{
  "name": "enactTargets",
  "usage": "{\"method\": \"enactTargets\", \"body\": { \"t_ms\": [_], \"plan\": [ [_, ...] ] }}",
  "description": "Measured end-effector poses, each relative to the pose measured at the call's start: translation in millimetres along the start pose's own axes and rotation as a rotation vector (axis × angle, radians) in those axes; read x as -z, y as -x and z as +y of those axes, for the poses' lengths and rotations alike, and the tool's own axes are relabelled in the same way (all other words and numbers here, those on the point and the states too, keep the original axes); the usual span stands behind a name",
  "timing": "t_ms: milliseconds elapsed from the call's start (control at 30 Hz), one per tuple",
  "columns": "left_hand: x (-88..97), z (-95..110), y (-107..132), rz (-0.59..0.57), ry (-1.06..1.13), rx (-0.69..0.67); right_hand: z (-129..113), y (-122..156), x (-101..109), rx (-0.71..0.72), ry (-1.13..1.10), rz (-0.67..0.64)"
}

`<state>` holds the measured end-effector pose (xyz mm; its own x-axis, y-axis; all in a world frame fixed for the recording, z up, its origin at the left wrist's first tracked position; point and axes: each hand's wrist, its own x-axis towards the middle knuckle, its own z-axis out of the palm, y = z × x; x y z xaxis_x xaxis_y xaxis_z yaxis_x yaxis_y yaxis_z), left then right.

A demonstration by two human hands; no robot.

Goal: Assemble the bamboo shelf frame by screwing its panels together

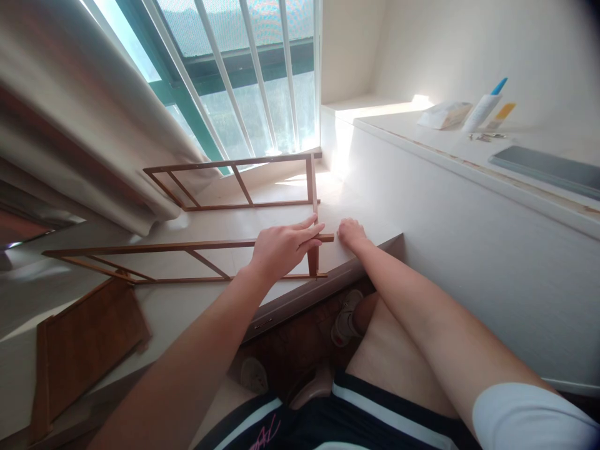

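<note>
A brown wooden frame (313, 187) made of thin slats lies across the white ledge, with two ladder-like sides joined by a crosspiece at the right end. My left hand (285, 245) grips the near side's top rail close to that end, its fingers laid over the corner. Just past the rail's tip is my right hand (351, 235), with fingers curled in toward the palm and apart from the wood. Whatever those fingers hold, if anything, is hidden. A separate brown wooden panel (91, 340) rests at the lower left, below the frame's far end.
A barred window (262, 94) and a beige curtain (94, 119) stand behind the ledge (206, 222). On the white counter (398, 128) at right are a white tube with a blue tip (482, 109), a plastic packet (444, 115), small metal pieces (487, 137) and a grey slab (548, 167).
</note>
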<state>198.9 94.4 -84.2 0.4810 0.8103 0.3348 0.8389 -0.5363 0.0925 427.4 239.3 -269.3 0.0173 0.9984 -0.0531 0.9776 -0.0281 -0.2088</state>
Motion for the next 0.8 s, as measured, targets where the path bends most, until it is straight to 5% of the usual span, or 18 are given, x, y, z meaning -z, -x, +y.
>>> {"method": "enactTargets", "body": {
  "t_ms": [467,733,800],
  "plan": [
    [0.2,0,-1,-0.004,-0.003,-0.007,23,-11,27,-0.127,-0.284,-0.088],
    [-0.1,0,-1,-0.007,-0.027,0.000,35,74,27,-0.121,-0.769,0.061],
    [0.1,0,-1,-0.007,-0.021,-0.002,31,108,21,-0.151,-1.113,0.098]
  ]
}}
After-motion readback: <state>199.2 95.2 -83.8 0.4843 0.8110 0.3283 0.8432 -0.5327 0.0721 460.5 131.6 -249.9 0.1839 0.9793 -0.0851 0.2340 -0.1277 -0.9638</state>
